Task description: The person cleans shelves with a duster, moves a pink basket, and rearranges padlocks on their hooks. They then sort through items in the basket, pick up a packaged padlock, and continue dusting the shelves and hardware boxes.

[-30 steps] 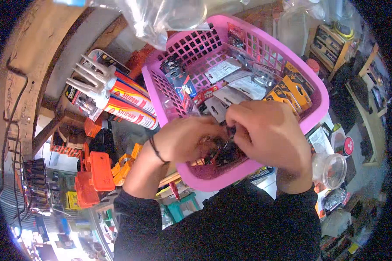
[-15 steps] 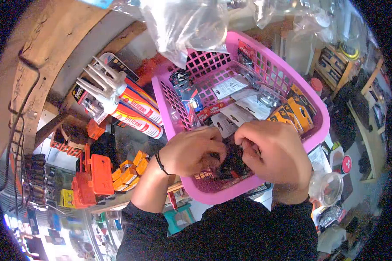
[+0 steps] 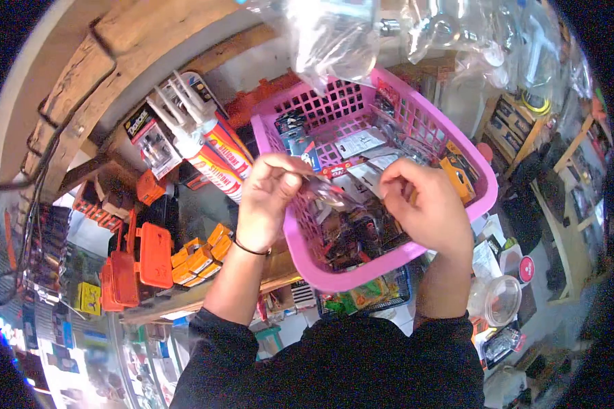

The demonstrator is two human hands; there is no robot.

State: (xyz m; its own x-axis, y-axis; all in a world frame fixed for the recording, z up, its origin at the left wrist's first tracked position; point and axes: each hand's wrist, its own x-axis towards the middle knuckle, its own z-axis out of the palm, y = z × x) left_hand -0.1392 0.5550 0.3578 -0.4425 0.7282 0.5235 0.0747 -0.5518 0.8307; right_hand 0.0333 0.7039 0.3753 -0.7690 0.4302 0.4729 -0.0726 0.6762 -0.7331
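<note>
Head view: the left hand (image 3: 269, 198) and right hand (image 3: 426, 208) pinch the two ends of a small clear plastic packet (image 3: 334, 196) above the pink slotted plastic basket (image 3: 389, 262). Its contents are too blurred to identify, and hanging clear bags (image 3: 334, 37) hide the basket's far rim.

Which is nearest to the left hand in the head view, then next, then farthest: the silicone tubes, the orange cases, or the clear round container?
From the left hand:
1. Silicone tubes, just to its left, beside the pink basket.
2. Orange cases, lower left, on the counter.
3. Clear round container, far across on the right, below the right hand.
</note>
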